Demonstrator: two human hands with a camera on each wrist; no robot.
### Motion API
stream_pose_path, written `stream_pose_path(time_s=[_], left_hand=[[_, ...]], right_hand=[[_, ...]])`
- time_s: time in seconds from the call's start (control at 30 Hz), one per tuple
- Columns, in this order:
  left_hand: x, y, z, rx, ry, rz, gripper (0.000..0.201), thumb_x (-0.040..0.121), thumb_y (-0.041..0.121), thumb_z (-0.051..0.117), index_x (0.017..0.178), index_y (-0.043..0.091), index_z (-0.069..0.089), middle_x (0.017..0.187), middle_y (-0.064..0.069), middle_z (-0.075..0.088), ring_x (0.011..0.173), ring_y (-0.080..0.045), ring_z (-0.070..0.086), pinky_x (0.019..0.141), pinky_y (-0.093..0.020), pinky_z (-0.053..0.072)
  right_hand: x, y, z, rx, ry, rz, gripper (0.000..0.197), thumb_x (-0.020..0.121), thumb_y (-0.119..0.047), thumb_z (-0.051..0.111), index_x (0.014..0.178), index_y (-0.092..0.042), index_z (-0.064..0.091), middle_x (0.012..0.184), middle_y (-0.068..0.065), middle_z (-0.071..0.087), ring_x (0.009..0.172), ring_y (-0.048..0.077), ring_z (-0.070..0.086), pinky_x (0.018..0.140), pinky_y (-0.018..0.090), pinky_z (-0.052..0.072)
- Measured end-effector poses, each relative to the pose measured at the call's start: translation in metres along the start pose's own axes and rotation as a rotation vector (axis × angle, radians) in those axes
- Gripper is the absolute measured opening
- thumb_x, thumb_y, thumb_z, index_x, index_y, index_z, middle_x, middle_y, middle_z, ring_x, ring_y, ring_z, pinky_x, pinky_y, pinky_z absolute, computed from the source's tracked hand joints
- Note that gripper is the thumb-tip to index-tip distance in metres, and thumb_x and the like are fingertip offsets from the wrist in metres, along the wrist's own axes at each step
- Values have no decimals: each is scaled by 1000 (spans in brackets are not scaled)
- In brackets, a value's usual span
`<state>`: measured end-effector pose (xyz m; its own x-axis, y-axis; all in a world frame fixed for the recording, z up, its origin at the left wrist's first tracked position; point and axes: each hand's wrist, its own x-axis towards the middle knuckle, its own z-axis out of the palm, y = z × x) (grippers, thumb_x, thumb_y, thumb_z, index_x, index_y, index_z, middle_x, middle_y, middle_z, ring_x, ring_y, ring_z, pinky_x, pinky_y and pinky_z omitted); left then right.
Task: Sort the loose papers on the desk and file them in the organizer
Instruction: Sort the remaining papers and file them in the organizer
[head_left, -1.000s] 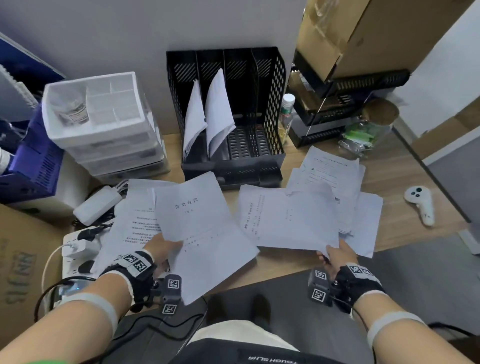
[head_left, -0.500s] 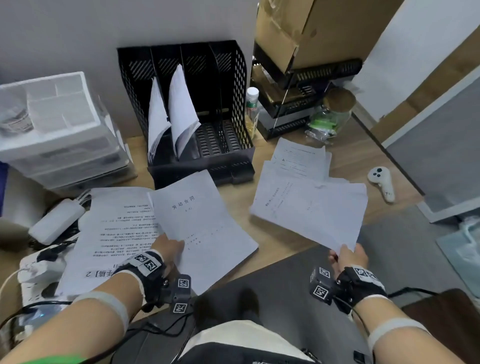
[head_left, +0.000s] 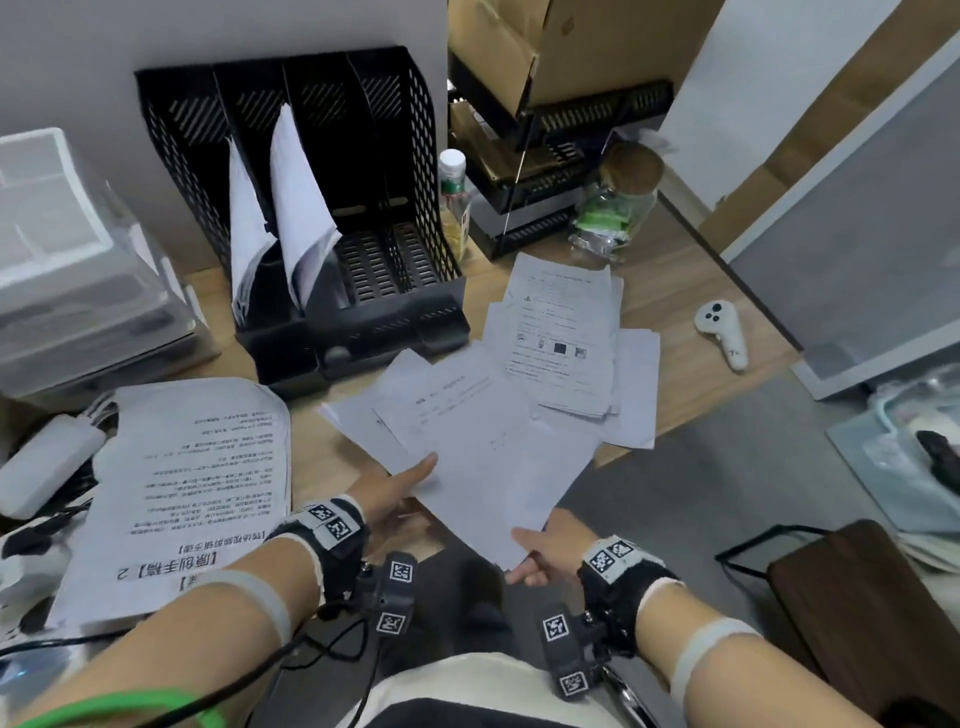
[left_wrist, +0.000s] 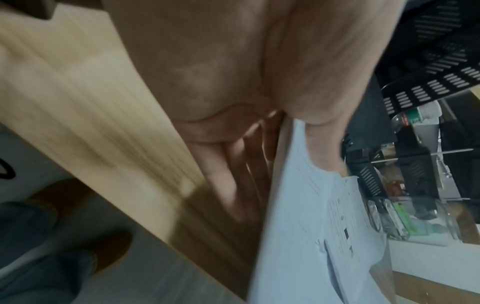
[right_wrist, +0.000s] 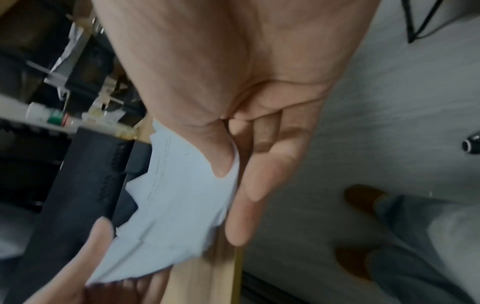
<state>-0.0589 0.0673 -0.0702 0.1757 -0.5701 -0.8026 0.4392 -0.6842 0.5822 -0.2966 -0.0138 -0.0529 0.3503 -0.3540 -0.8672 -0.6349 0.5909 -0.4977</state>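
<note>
The two sheaves, held apart a second ago, have been merged into one sheaf (head_left: 483, 441) over the counter (head_left: 322, 457) edge; it is pinched by the left hand (head_left: 395, 493) and right hand (head_left: 545, 551); squaring and filing seem next; the organizer (head_left: 311, 208) stands at 11 o'clock.
</note>
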Motion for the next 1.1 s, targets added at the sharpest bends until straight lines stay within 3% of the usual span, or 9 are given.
stream_pose_path(time_s=[0.2, 0.3, 0.37, 0.53, 0.67, 0.8, 0.9, 1.0, 1.1], left_hand=[[10, -12, -4, -42, 185, -25, 27, 93, 12, 66, 119, 11, 59, 103, -17, 72, 86, -38, 69, 54, -44, 62], [10, -17, -24, 134, 255, -6, 36, 91, 15, 69, 125, 10, 60, 124, -14, 68, 102, -35, 65, 81, -47, 59], [9, -19, -39, 265, 313, -1, 41, 93, 12, 65, 132, 3, 56, 126, -11, 63, 103, -32, 60, 76, -39, 55], [5, -29, -61, 409, 353, -64, 43, 93, 14, 63, 132, 0, 54, 126, -21, 65, 112, -41, 63, 85, -40, 52], [7, -36, -68, 416, 364, -108, 57, 90, 24, 66, 140, 3, 50, 132, -18, 64, 115, -38, 63, 95, -44, 54], [13, -39, -68, 379, 378, -133, 64, 87, 26, 69, 143, 4, 47, 136, -17, 62, 120, -40, 60, 102, -46, 50], [20, -42, -74, 322, 354, -154, 76, 74, 34, 73, 141, 8, 49, 132, -16, 65, 116, -40, 63, 101, -53, 51], [18, -32, -66, 334, 334, -157, 60, 84, 25, 71, 139, 6, 53, 129, -19, 66, 115, -40, 63, 101, -52, 51], [17, -22, -57, 404, 341, -161, 52, 91, 18, 66, 138, 2, 53, 132, -21, 64, 117, -39, 62, 96, -42, 52]], right_hand=[[4, -4, -22, -215, -38, 23, 34, 95, -33, 60, 112, -4, 60, 86, 10, 71, 53, 17, 68, 43, 23, 50], [18, -15, -67, -85, 417, -35, 22, 91, -24, 65, 104, -7, 59, 71, 11, 65, 50, 21, 59, 50, 34, 56], [24, -30, -92, -51, 628, -79, 19, 88, -11, 59, 106, -11, 55, 81, 14, 66, 59, 24, 61, 65, 42, 60], [66, -65, -131, 9, 589, -76, 79, 67, -34, 76, 134, -19, 38, 115, 9, 63, 97, 27, 67, 92, 44, 55], [79, -94, -130, 137, 572, -29, 70, 75, -32, 75, 124, -3, 34, 91, 15, 67, 78, 28, 72, 68, 37, 59], [103, -107, -140, 284, 504, -42, 59, 86, -17, 68, 138, -1, 44, 132, 22, 59, 83, 25, 64, 68, 27, 56], [94, -123, -142, 410, 568, -59, 17, 96, -9, 50, 94, 0, 64, 83, 13, 74, 65, 20, 65, 53, 21, 54], [84, -136, -154, 627, 495, -167, 26, 103, 0, 32, 85, -6, 48, 41, -3, 64, 41, 4, 64, 49, 13, 51], [75, -138, -169, 802, 483, -192, 21, 101, -5, 37, 97, -1, 57, 69, 3, 74, 48, 5, 68, 47, 17, 52]])
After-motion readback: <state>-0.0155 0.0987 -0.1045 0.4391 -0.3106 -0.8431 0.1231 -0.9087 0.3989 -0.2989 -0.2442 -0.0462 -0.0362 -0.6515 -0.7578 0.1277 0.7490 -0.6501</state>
